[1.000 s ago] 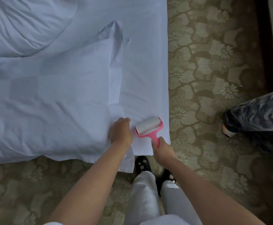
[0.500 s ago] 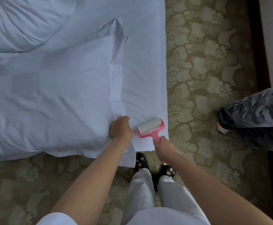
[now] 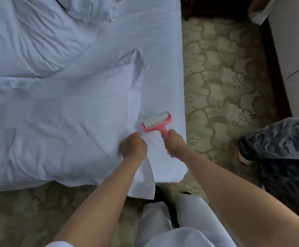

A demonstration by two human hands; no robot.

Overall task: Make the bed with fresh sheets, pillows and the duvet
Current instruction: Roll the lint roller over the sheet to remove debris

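Observation:
A white pillow [image 3: 56,125] lies on the bed's white sheet [image 3: 163,77] near the front right corner. My left hand [image 3: 134,146] grips the pillowcase's loose edge flap at the pillow's right end. My right hand [image 3: 174,141] holds the pink handle of a lint roller [image 3: 156,122], whose white roll rests on the sheet just right of the pillow. A rumpled white duvet [image 3: 38,36] is heaped at the back left, with another pillow [image 3: 95,9] at the top.
Patterned green carpet [image 3: 220,82] runs along the bed's right side and front. Another person's camouflage-trousered leg [image 3: 276,139] stands on the carpet at the right. A dark skirting and pale wall [image 3: 291,50] border the far right. My own legs and black shoes are below.
The view has tilted up, showing more of the bed. The lint roller has moved a little further onto the sheet. My left hand still grips the pillowcase edge.

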